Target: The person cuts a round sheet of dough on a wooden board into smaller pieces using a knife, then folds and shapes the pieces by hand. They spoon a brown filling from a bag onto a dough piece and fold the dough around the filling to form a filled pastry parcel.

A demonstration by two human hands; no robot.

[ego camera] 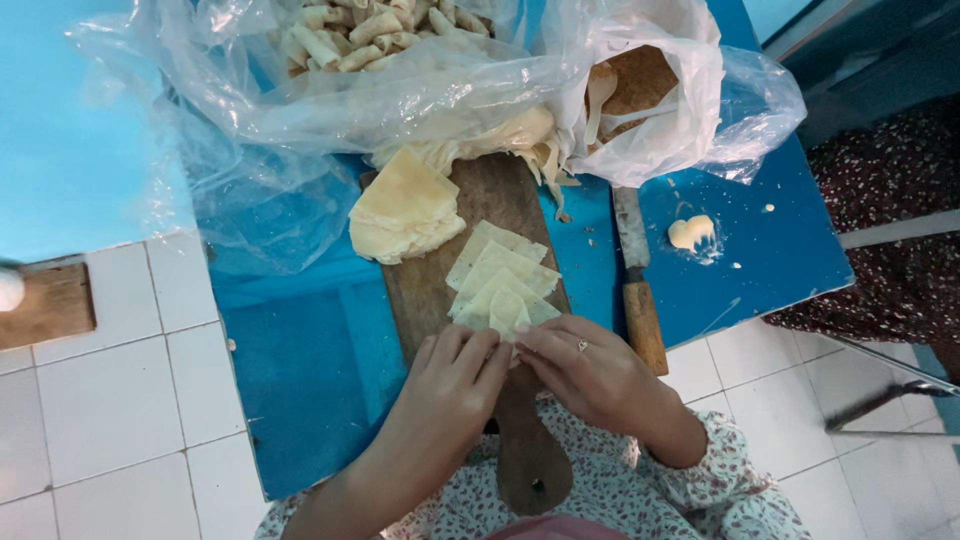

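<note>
On a wooden cutting board (425,285) lie several overlapping pale dough strips (500,270). My left hand (455,385) and my right hand (590,365) meet at the near end of the strips, both pinching the nearest small dough piece (508,315) between their fingertips. The right hand wears a ring. A thicker stack of folded dough sheets (405,210) rests at the board's far left corner.
A knife with a wooden handle (640,300) lies right of the board on the blue table (300,370). Clear plastic bags (400,90) at the back hold rolled pastries (360,35) and dough scraps. A small lump of paste (692,232) sits to the right. White tiled floor surrounds the table.
</note>
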